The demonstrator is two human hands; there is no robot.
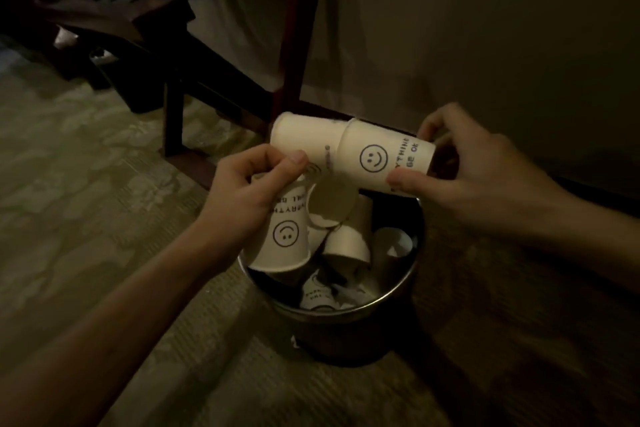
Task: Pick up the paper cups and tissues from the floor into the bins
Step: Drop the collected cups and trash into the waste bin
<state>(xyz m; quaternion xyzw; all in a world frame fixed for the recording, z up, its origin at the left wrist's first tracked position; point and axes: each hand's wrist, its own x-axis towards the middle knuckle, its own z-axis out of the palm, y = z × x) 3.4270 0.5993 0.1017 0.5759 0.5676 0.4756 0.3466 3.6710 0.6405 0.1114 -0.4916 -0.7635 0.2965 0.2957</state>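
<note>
Pale plain wall (485, 28) fills the upper right of the frame. Patterned beige carpet (86, 184) covers the left and lower centre. Dark wooden furniture frame (180, 87), with legs and rails, occupies the upper left and runs down toward centre.

Round dark metal bin (346, 340) with a bright rim stands on the floor at lower centre, near the wall. Contents: several loose white paper cups (346, 246) lying at mixed angles, plus crumpled white paper (394, 246) at the right side. Whether this is tissue cannot be determined.

Left hand (249, 191) enters from the lower left and is above the bin's left rim. Its fingers are curled round an upside-down smiley paper cup (284, 236), white, mouth down over the bin. Its thumb tip touches a plain-sided white paper cup (301, 142) lying sideways just above.

Right hand (485, 180) enters from the right and grasps a sideways smiley paper cup (384, 156), white with dark lettering. The thumb is beneath and the fingers are over the rim at its mouth, above the bin's far rim. Its base overlaps the plain-sided cup's right end. Whether these two are nested cannot be determined.
</note>
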